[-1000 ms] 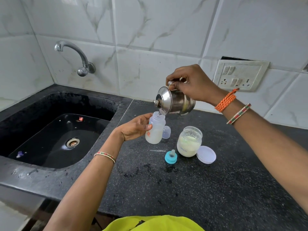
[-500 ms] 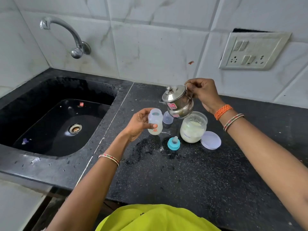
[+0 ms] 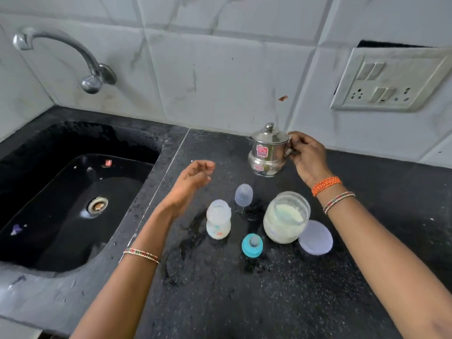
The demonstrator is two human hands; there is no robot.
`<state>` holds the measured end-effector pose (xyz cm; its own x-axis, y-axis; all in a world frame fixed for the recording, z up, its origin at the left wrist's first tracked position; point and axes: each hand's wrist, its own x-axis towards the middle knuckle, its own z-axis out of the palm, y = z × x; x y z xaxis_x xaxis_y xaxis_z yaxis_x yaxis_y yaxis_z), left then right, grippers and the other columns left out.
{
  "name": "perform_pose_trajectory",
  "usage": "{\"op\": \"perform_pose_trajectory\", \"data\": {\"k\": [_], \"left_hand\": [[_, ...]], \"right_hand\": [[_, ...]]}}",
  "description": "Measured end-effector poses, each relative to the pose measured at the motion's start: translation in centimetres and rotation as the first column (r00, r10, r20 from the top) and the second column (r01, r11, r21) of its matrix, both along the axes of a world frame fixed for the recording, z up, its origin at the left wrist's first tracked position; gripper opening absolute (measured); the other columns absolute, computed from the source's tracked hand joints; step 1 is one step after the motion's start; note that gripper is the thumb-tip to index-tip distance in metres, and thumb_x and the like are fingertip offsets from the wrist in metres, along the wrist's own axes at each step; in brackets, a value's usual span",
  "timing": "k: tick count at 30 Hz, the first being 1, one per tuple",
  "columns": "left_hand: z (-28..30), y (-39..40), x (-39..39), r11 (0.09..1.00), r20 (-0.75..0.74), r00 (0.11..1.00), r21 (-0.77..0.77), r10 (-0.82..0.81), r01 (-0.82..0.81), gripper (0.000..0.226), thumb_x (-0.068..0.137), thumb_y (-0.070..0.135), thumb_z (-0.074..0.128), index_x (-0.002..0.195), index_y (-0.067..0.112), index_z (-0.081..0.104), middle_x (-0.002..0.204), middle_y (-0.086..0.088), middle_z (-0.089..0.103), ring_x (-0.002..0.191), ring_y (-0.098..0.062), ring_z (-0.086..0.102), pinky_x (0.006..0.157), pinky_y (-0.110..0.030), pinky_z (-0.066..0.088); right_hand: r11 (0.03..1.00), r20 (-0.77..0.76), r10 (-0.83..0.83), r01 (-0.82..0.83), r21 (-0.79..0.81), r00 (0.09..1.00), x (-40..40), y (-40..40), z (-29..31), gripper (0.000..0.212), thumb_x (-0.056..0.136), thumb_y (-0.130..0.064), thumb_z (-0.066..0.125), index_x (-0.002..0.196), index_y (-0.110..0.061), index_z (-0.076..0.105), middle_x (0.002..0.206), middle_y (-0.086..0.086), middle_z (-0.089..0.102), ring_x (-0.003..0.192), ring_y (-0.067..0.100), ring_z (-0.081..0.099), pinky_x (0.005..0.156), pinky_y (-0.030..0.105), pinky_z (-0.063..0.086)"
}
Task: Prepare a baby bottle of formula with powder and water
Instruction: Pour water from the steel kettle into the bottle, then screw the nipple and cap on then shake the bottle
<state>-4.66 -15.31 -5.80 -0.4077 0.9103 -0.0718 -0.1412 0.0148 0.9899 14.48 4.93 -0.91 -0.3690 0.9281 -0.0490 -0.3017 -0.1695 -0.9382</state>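
The right hand [image 3: 305,157] grips the steel pot's [image 3: 267,152] handle; the left hand [image 3: 193,177] hovers, fingers loose, empty. The bottle [image 3: 218,222], light and likely wet, is best held round its middle.

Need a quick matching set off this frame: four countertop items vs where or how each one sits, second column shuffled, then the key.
1. steel jug
2. baby bottle
3. teal nipple ring
4. jar lid

A. flat beside the powder jar
B. upright, uncapped, nobody holding it
C. handle gripped by the right hand
D. in front, between bottle and jar

Pairs: 1-C, 2-B, 3-D, 4-A
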Motion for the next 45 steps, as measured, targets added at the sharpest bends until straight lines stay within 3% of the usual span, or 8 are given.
{"op": "perform_pose_trajectory", "data": {"k": [6, 11, 16, 26, 31, 36, 40, 45], "left_hand": [[1.6, 12.1, -1.1, 0.984, -0.116, 0.989, -0.166, -0.086, 0.066, 0.031, 0.099, 0.010, 0.046, 0.129, 0.011, 0.052, 0.126, -0.001, 0.056, 0.111, -0.011, 0.052, 0.088, -0.030, 0.046], [-0.4, 18.7, -1.1, 0.985, -0.032, 0.993, -0.133, -0.118, 0.112, 0.031, 0.098, -0.001, 0.039, 0.115, 0.016, 0.058, 0.109, -0.007, 0.061, 0.106, -0.018, 0.053, 0.087, -0.020, 0.043], [-2.8, 19.3, -1.6, 0.993, 0.104, 0.991, -0.069, -0.087, 0.094, 0.039, 0.101, 0.002, 0.036, 0.139, 0.004, 0.042, 0.131, -0.008, 0.056, 0.119, -0.015, 0.054, 0.093, -0.013, 0.046], [-3.2, 19.6, -1.0, 0.989, 0.174, 0.977, -0.049, -0.126, 0.136, 0.054, 0.093, -0.011, 0.041, 0.144, 0.006, 0.035, 0.144, -0.012, 0.047, 0.129, -0.020, 0.048, 0.100, -0.024, 0.045], [-1.3, 14.0, -1.7, 0.992, 0.060, 0.993, -0.075, -0.101, 0.106, 0.065, 0.092, -0.008, 0.047, 0.149, 0.012, 0.025, 0.155, -0.005, 0.031, 0.144, -0.019, 0.028, 0.114, -0.031, 0.028], [0.7, 5.0, -0.6, 0.983, 0.075, 0.980, 0.040, -0.184, 0.182, 0.072, 0.082, 0.004, 0.056, 0.142, 0.035, 0.031, 0.137, -0.005, 0.054, 0.130, -0.017, 0.049, 0.107, -0.032, 0.039], [1.1, -1.6, 1.5, 0.979, -0.025, 0.980, 0.045, -0.197, 0.198, 0.063, 0.080, 0.016, 0.057, 0.137, 0.035, 0.038, 0.136, -0.001, 0.056, 0.130, -0.013, 0.049, 0.105, -0.027, 0.039], [-1.0, -6.9, 3.5, 0.978, -0.195, 0.959, -0.077, -0.204, 0.193, 0.077, 0.070, 0.041, 0.069, 0.139, 0.034, 0.036, 0.141, 0.012, 0.046, 0.131, 0.003, 0.042, 0.106, -0.020, 0.035]], "right_hand": [[0.995, 0.016, -0.082, 0.083, -0.048, 0.996, -3.3, 4.2, -1.9, 0.024, 0.093, 0.006, 0.048, 0.081, -0.007, 0.064, 0.074, 0.006, 0.058, 0.064, 0.013, 0.052, 0.057, 0.021, 0.050], [0.995, 0.023, -0.088, 0.089, -0.054, 0.996, -5.0, 7.6, -4.5, 0.022, 0.092, 0.007, 0.049, 0.084, -0.008, 0.064, 0.079, 0.003, 0.059, 0.075, 0.011, 0.054, 0.072, 0.025, 0.050], [0.988, 0.033, -0.099, 0.103, -0.115, 0.995, -6.4, 8.4, -7.0, 0.027, 0.091, 0.011, 0.048, 0.085, -0.010, 0.063, 0.080, 0.001, 0.058, 0.076, 0.008, 0.054, 0.074, 0.023, 0.049], [0.988, 0.209, -0.113, 0.131, -0.076, 0.971, -6.4, 9.4, -7.0, 0.022, 0.093, 0.005, 0.045, 0.087, -0.012, 0.059, 0.084, 0.001, 0.056, 0.079, 0.013, 0.050, 0.075, 0.025, 0.044], [0.957, 0.581, -0.222, 0.061, 0.283, 0.783, -3.3, 5.9, -2.6, 0.025, 0.088, -0.005, 0.055, 0.111, -0.012, 0.054, 0.115, 0.005, 0.053, 0.102, 0.015, 0.050, 0.082, 0.021, 0.039], [0.794, 0.602, -0.294, -0.161, 0.587, 0.743, 1.5, -4.9, 2.5, 0.020, 0.081, -0.001, 0.054, 0.084, -0.018, 0.064, 0.082, 0.000, 0.067, 0.071, 0.012, 0.059, 0.064, 0.012, 0.044], [0.727, 0.790, -0.183, -0.460, 0.509, 0.585, 3.5, -14.2, 0.8, 0.010, 0.083, -0.013, 0.056, 0.079, -0.020, 0.063, 0.068, -0.004, 0.064, 0.063, 0.016, 0.061, 0.060, 0.032, 0.051], [0.582, 0.971, -0.187, -0.779, 0.233, 0.151, 4.3, -19.0, -3.9, 0.026, 0.090, -0.032, 0.059, 0.110, -0.017, 0.056, 0.108, 0.006, 0.056, 0.100, 0.027, 0.055, 0.078, 0.039, 0.047]]}}
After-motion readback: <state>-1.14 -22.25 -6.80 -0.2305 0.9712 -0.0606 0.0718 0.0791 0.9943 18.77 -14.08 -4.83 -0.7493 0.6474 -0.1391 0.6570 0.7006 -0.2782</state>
